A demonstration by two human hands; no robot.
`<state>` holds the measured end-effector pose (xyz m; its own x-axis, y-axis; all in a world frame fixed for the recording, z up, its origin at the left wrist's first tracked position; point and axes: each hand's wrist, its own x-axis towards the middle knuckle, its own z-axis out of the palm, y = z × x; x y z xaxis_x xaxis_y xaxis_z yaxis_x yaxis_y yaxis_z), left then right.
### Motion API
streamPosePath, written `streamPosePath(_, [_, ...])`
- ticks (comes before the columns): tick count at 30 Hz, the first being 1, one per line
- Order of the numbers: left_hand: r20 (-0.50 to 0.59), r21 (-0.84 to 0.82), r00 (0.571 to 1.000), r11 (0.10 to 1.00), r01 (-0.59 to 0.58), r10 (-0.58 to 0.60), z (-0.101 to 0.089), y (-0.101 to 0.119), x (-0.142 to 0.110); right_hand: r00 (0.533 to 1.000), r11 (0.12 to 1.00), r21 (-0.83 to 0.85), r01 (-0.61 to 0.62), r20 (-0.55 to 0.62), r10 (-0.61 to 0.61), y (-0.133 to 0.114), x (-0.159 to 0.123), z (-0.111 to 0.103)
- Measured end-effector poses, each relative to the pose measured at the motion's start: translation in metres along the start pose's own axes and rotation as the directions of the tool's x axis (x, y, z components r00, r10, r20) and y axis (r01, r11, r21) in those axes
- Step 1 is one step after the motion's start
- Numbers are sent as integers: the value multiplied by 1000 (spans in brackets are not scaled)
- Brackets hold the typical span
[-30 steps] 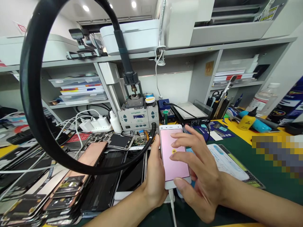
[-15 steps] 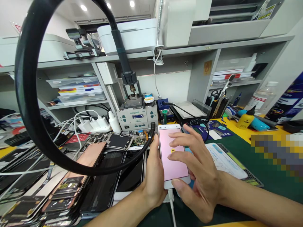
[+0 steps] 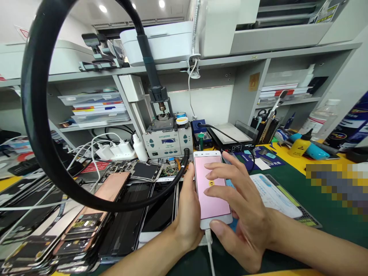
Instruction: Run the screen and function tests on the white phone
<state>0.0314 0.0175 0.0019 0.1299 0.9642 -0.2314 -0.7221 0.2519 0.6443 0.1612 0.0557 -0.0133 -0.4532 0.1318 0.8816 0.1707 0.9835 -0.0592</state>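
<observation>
A white smartphone (image 3: 213, 205) stands tilted up in front of me, its screen pink with a small yellow icon in the middle. My left hand (image 3: 188, 214) grips it along the left edge, most of the fingers hidden behind it. Over the right half of the screen, my right hand (image 3: 244, 207) has its fingers spread and bent; the thumb is by the lower edge. Whether the fingertips touch the glass I cannot tell. A white cable (image 3: 209, 249) is plugged into the phone's bottom end.
A thick black hose (image 3: 31, 115) loops across the left foreground from a hot-air station (image 3: 168, 143). Phone parts (image 3: 83, 218) are piled at left. A white notepad (image 3: 276, 197) lies on the green mat at right. Bottles and tools (image 3: 301, 145) stand farther back.
The whole view shifts very slightly. Both hands and the phone keep the same pose, and the pink screen stays as it was.
</observation>
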Motion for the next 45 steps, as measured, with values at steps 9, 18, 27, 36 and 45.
streamPosePath(9, [27, 13, 998, 998, -55, 54, -1, -1, 0, 1000, 1000, -10, -8, -5, 8, 0, 2, -1])
streamPosePath(18, [65, -6, 998, 1000, 7, -7, -2, 0, 0, 1000, 1000, -1, 5, 2, -5, 0, 1, -1])
streamPosePath(27, [71, -10, 997, 1000, 20, -19, 0, 0, -1, 1000, 1000, 1, 0, -2, 0, 0, 2, 0])
streamPosePath(36, [39, 13, 999, 1000, 1, -2, 1, 0, -1, 998, 1000, 9, -29, -53, 29, -2, 2, -2])
streamPosePath(45, [29, -18, 999, 1000, -22, 23, 1, -1, 1, 992, 997, -40, -64, -113, 59, -2, 5, -3])
